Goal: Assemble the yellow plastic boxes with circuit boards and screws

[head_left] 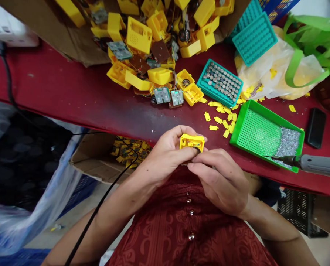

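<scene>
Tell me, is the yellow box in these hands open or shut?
Open: the yellow plastic casing shows its hollow inside, held between the left hand and right hand.

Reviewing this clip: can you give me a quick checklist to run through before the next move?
1. Yellow plastic housing firmly held: ok, the left hand grips it.
2. Right hand at the housing: ok, its fingertips are pressed at the housing's near edge.
3. Contents of the housing: cannot tell, the fingers hide them.
4. Button cells contained: ok, they lie in the teal tray.
5. Grey soldering iron parked: ok, its tip rests at the green mesh tray, neither hand on it.
6. Black cable away from the arms: not ok, it lies across the left forearm.
</scene>
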